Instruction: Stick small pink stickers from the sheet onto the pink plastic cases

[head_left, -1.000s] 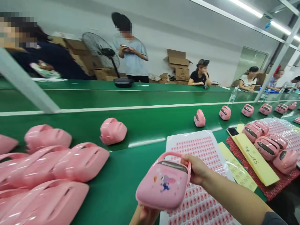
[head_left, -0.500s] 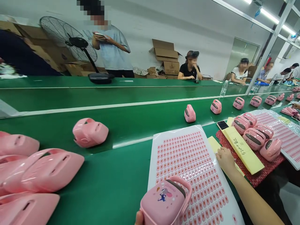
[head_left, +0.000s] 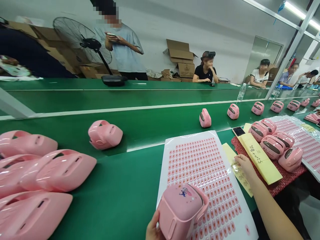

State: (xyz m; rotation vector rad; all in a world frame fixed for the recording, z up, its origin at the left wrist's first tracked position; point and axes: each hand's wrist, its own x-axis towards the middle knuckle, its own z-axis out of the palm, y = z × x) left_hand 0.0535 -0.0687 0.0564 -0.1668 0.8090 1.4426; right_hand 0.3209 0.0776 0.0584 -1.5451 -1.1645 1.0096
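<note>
Clasping a pink case (head_left: 180,207), contents hidden, are left fingers (head_left: 154,220); right fingers (head_left: 240,158), hold unclear.

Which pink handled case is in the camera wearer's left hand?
The pink handled case over the near part of the printed sheet: the left hand grips it, whereas the others nearby rest on the green surface or red mat.

Plain pale wall (head_left: 155,20) across back — tube light (head_left: 295,10) glowing at upper right. Framed greenish panel (head_left: 265,55) on wall toward right. Black fan (head_left: 91,43) at left, cardboard boxes (head_left: 62,56) behind it; open carton (head_left: 178,51) above lower box (head_left: 186,70) near middle. White metal post (head_left: 287,56) slanting at right. Long green tabletop (head_left: 120,186), glossy — white strip (head_left: 125,109) running lengthwise.
</note>
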